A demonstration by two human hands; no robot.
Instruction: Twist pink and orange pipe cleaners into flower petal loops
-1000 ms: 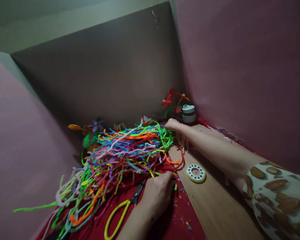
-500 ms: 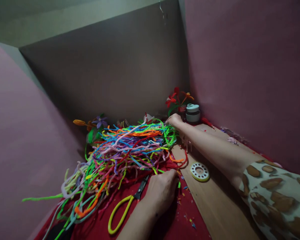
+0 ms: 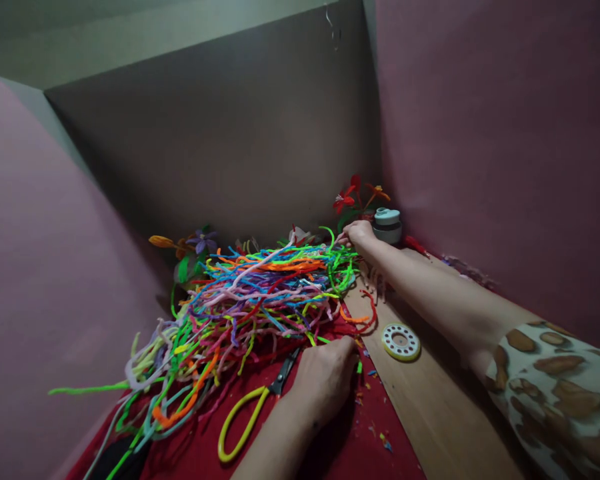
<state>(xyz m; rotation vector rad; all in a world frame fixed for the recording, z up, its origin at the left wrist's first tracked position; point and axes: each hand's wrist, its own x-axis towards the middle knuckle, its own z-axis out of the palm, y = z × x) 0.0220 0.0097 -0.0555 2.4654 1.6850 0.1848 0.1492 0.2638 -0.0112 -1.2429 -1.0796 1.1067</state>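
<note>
A large heap of colourful pipe cleaners (image 3: 260,287) lies across the red cloth. At the heap's far right end is my right hand (image 3: 359,233), its fingers pinched on what looks like a pale pink pipe cleaner (image 3: 341,239). My left hand (image 3: 325,373) is curled closed near the front of the heap, resting low over the cloth. Its fingertips face away, so what they hold, if anything, is hidden. Just left of it lie yellow-handled scissors (image 3: 245,420), partly covered by the hand.
A white-and-yellow ring-shaped spool (image 3: 401,342) lies on a brown board (image 3: 420,400). Behind stand a pale blue lidded container (image 3: 387,227), red flowers (image 3: 347,197) and purple and orange flowers (image 3: 200,241). Small coloured scraps (image 3: 385,440) dot the red cloth (image 3: 360,460). Pink walls flank both sides.
My right hand has shifted slightly up and to the right, off the heap's end. A green pipe cleaner there now arches upward. My left hand stays nearly where it was.
</note>
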